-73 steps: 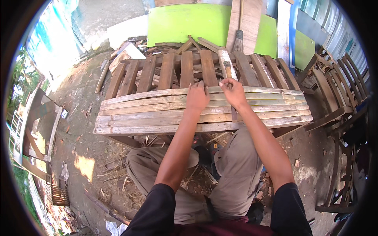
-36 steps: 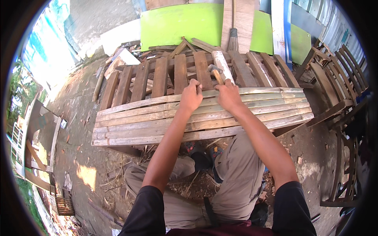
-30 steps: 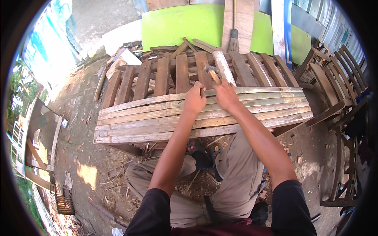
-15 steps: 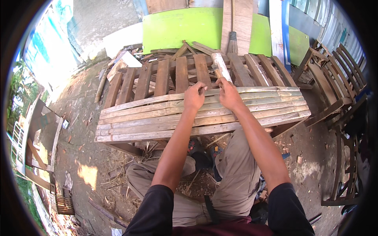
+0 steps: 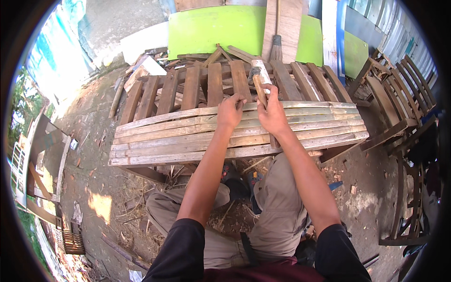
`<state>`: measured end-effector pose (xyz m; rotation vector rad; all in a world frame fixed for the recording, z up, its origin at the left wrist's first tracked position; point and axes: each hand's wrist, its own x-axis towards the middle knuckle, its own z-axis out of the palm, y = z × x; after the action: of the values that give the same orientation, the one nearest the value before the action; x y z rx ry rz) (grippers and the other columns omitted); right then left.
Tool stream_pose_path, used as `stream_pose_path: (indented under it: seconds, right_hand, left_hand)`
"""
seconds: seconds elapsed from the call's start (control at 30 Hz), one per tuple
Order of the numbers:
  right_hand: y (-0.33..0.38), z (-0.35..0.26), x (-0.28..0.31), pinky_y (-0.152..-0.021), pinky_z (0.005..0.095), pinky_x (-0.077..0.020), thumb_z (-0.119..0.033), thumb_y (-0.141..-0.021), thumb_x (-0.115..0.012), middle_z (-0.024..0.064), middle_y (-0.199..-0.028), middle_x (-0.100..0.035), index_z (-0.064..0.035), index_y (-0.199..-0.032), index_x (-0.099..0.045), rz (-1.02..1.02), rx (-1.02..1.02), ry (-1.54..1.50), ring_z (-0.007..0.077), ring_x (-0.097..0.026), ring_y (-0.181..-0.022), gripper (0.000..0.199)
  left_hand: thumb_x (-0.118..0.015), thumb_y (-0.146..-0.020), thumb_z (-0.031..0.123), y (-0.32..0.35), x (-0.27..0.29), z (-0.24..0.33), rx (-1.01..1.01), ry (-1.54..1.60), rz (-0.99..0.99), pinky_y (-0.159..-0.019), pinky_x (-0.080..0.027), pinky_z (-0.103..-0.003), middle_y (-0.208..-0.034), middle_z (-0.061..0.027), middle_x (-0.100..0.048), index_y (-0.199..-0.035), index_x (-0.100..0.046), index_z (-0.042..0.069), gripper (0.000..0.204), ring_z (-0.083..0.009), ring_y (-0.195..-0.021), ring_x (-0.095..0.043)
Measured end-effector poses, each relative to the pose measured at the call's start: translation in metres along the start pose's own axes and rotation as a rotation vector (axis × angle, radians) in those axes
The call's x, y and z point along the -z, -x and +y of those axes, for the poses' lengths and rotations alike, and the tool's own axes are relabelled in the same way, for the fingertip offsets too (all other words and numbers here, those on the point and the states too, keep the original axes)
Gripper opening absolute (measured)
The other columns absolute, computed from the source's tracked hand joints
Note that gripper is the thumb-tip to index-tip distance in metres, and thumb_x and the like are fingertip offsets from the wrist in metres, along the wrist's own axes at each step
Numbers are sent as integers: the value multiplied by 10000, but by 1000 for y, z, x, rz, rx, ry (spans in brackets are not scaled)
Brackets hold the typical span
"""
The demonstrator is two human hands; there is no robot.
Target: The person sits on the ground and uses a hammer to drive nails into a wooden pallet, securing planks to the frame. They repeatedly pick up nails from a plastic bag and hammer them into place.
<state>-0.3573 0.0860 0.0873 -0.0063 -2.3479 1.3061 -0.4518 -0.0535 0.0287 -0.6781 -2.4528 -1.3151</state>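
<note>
A row of pale bamboo strips lies side by side across a brown wooden slatted bench. My left hand rests at the far edge of the strips, its fingertips pinched together. Anything tiny between those fingertips is too small to make out. My right hand, just to the right, grips the wooden handle of a hammer. The hammer's dark head points away from me, over the slats. Beneath it lies a white-painted piece of wood.
Scrap wood is heaped behind the bench, before a green panel. A broom leans on a board there. Wooden chairs stand at right, with more wooden furniture at left. My knees are under the bench's near edge.
My right hand has tilted up, and the hammer's handle and head now show more clearly above it. My left hand stays pinched at nearly the same spot. The view has shifted slightly.
</note>
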Motion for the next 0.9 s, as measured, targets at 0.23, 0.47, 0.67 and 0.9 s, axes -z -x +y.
stream_pose_path:
  seconds: [0.23, 0.47, 0.67, 0.9]
  right_hand:
    - [16, -18, 3, -901, 433, -513, -82, -936, -597, 300, -1074, -682, 1, -1440, -433, -29, -40, 128, 427, -687, -1008, 536]
    - [23, -27, 5, -928, 428, -508, -96, -941, -588, 322, -1144, -667, 66, -1401, -502, -111, -38, 180, 430, -651, -1142, 495]
    - [28, -34, 12, -972, 419, -498, -66, -952, -572, 350, -1212, -631, 94, -1413, -480, -41, 63, 194, 434, -616, -1202, 497]
    - [32, -36, 11, -962, 426, -498, -50, -944, -573, 360, -1204, -625, 92, -1425, -470, -51, 95, 178, 451, -620, -1178, 512]
  left_hand:
    - [-733, -897, 174, 1, -3, -10, -48, -3, 36, -814, -538, -443, -958, -153, -735, -1040, -726, 79, 172, -359, -929, -678]
    - [-723, -902, 228, 1, -4, -8, -23, -14, -2, -861, -479, -500, -972, -115, -735, -987, -733, 108, 148, -366, -966, -641]
    - [-762, -864, 185, 3, 0, -1, -42, -14, 39, -830, -529, -462, -961, -167, -731, -994, -758, 61, 179, -384, -946, -662]
    - [-772, -847, 167, 3, -1, -5, -106, -3, 54, -807, -525, -463, -928, -172, -721, -971, -764, 54, 168, -400, -909, -657]
